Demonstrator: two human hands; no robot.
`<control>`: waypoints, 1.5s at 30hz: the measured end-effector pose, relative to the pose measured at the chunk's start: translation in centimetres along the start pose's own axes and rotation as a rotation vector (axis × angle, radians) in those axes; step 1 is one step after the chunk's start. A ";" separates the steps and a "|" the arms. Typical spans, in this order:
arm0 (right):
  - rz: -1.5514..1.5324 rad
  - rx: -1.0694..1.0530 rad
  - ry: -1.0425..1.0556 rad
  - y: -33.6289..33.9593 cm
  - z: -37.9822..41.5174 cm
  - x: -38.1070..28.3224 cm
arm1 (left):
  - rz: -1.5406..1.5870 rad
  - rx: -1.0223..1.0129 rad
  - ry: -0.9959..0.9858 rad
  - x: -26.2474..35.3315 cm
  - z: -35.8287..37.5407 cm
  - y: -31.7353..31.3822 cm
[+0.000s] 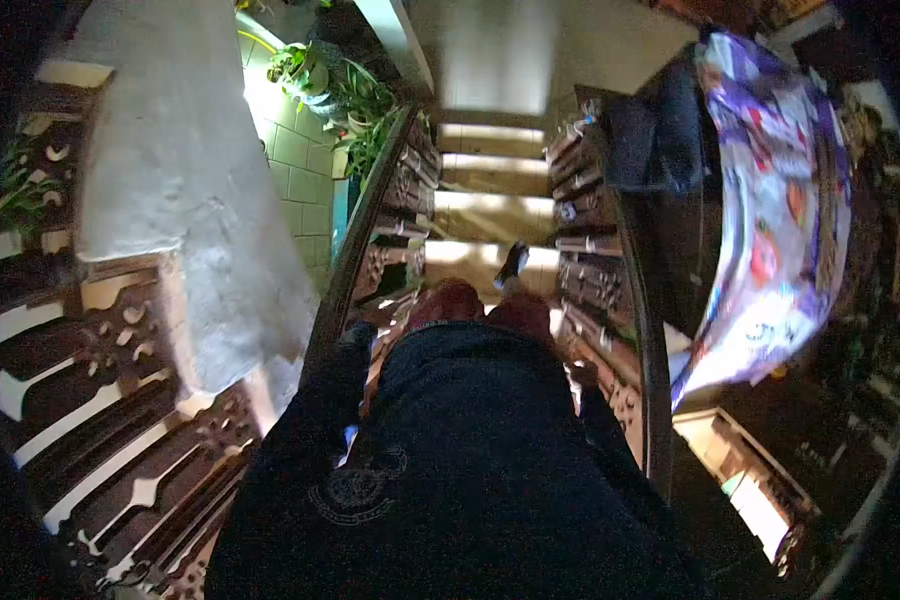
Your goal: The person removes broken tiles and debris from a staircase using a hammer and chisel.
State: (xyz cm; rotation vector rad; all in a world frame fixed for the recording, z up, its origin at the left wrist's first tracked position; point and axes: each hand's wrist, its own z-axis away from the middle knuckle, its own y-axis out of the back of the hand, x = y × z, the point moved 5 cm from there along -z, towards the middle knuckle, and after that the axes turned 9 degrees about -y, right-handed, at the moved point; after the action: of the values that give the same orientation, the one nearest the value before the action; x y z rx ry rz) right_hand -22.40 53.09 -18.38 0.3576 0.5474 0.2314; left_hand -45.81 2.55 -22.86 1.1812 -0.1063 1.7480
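Note:
I look straight down past my dark shirt and reddish shorts at a staircase. My left hand (pixel 358 338) hangs in deep shadow beside the left handrail (pixel 355 240), its fingers hidden by the dark. At my right side, next to the right railing (pixel 595 270), is my right hand (pixel 583 376), small and dim; I cannot tell whether it holds anything. One foot in a dark shoe (pixel 513 262) is on a lower step.
Lit wooden steps (pixel 490 203) run down to a pale floor (pixel 495 60). Left stand a white cloth (pixel 200 200) draped over a carved railing and potted plants (pixel 365 110). Right hang a dark cloth (pixel 660 140) and a purple-white printed sheet (pixel 770 220).

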 end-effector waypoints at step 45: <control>0.001 0.022 -0.023 1.0 -89.0 -23.5 | 0.245 -0.039 0.175 -20.1 -90.5 17.9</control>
State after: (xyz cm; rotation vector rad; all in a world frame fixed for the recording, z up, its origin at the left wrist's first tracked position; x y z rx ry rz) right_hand -90.53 70.73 -77.80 0.3815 0.5272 0.2223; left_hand -118.00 29.12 -77.66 1.0156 -0.1851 2.0468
